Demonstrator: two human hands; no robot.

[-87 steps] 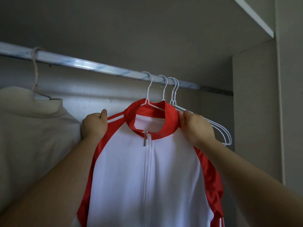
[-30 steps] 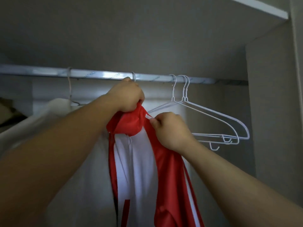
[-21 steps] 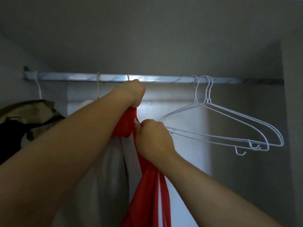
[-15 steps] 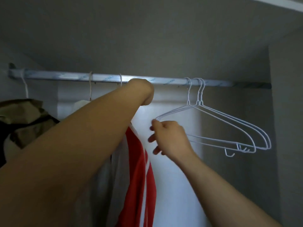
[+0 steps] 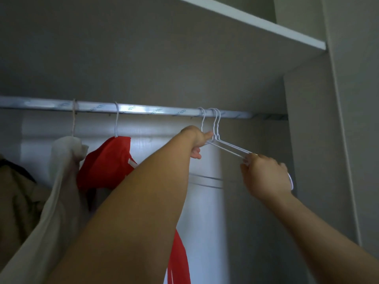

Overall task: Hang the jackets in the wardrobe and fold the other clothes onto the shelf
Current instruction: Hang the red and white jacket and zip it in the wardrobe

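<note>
Reaching up, the left hand [image 5: 196, 141] pinches the white hangers [image 5: 230, 148] at their necks; the right hand [image 5: 264, 175] curls round their sloping wires, close to the wardrobe wall [image 5: 307, 140]. Bare rail [image 5: 143, 110] separates them from the red jacket [image 5: 106, 160], hung at left, its middle hidden by the forearm [image 5: 143, 201].

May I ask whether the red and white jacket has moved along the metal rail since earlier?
Yes: the jacket slid left along the rail, away from the wardrobe's right wall.
</note>
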